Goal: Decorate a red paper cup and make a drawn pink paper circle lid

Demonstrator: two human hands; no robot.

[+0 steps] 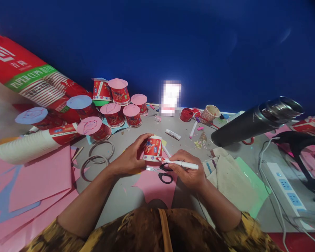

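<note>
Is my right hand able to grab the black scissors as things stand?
Likely not at once: the right hand holds a white marker, though the scissors lie uncovered just beside it.

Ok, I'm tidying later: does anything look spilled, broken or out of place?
Nothing spilled or broken. Paper scraps lie loose on the table, and the scissors lie right under the cup in the left hand and the pen in the right hand.

At the far edge of the desk (185, 141) a pixelated patch (170, 98) is unreadable. The cup packet (34, 84) runs off the picture's left edge. The left hand (128, 159) hides part of the cup (152, 148), and the right hand (189, 174) hides part of the marker (190, 165).
</note>
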